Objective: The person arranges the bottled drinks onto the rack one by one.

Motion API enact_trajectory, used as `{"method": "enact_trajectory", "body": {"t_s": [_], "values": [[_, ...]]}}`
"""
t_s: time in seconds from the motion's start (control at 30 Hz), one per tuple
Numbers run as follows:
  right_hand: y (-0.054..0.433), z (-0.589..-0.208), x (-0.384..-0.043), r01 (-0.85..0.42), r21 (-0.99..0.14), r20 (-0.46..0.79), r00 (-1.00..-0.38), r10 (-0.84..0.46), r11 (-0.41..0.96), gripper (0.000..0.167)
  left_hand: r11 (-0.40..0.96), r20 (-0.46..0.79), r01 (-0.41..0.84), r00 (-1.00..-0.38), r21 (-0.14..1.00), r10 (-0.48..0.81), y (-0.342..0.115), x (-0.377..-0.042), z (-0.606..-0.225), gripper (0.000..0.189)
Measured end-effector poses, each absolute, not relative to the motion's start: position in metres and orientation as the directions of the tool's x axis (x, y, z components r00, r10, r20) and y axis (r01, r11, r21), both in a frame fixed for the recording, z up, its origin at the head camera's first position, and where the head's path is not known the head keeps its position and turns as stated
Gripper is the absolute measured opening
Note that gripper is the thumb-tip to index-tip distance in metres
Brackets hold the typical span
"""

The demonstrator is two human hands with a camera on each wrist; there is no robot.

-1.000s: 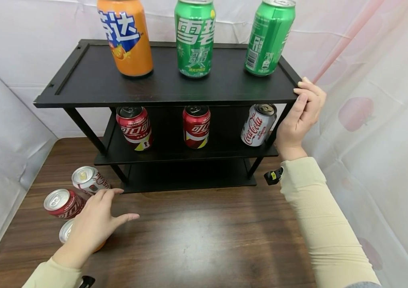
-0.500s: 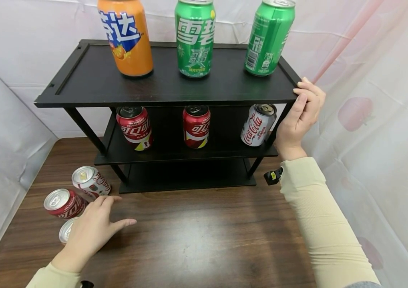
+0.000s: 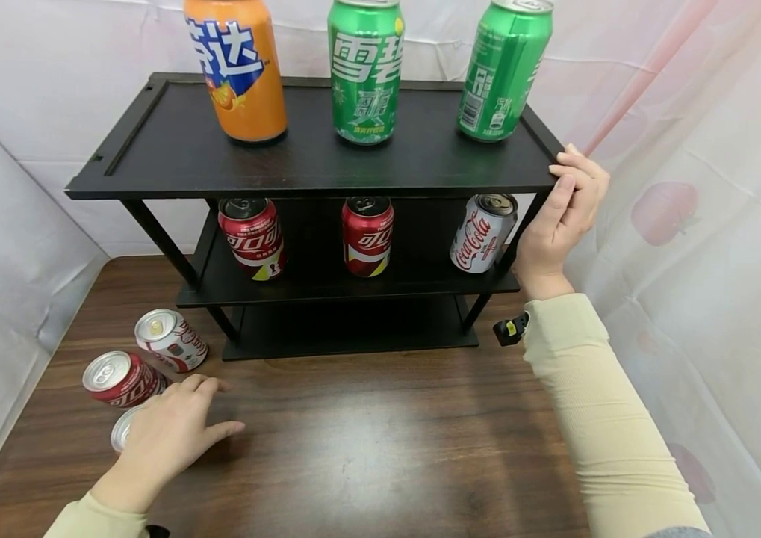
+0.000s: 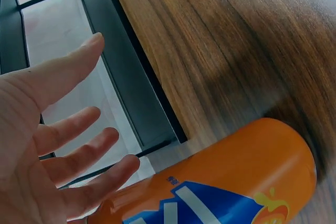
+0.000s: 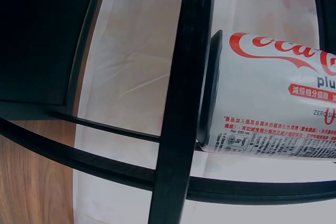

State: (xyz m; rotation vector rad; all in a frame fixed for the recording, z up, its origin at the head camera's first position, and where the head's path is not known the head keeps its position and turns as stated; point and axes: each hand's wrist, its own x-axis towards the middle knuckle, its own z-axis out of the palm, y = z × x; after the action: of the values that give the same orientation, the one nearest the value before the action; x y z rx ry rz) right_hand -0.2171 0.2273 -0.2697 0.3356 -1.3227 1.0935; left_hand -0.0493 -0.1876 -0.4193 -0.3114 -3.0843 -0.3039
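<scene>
My left hand (image 3: 168, 430) is spread with fingers and thumb apart, over an orange soda can (image 4: 262, 166) standing on the table. In the head view the hand hides most of that can; part of its silver lid shows. The left wrist view shows the fingers close to the can's top end; I cannot tell whether they touch it. A red cola can (image 3: 125, 379) and a white cola can (image 3: 170, 340) stand just beyond. My right hand (image 3: 561, 213) grips the right front corner of the black three-tier rack (image 3: 326, 168), fingers over the top tier's edge.
On the top tier stand an orange can (image 3: 239, 75) and two green cans (image 3: 365, 75). The middle tier holds two red cola cans (image 3: 367, 237) and a white one (image 3: 484, 233). A bottom tier (image 3: 353, 329) sits low over the wooden table (image 3: 367, 441). Pale curtains surround it.
My left hand has drawn back a little toward me, down over the orange can, uncovering more of the white cola can. The right hand keeps its place on the rack.
</scene>
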Motion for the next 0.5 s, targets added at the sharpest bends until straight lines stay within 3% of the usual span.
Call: {"method": "enact_trajectory", "body": {"t_s": [0.5], "values": [[0.2307, -0.2719, -0.2206, -0.784, -0.371, 0.883, -0.133, 0.450, 0.497, 0.022, 0.972, 0.033, 0.159, -0.987, 0.172, 0.155, -0.1930, -0.0488, -0.4177, 0.058]]}}
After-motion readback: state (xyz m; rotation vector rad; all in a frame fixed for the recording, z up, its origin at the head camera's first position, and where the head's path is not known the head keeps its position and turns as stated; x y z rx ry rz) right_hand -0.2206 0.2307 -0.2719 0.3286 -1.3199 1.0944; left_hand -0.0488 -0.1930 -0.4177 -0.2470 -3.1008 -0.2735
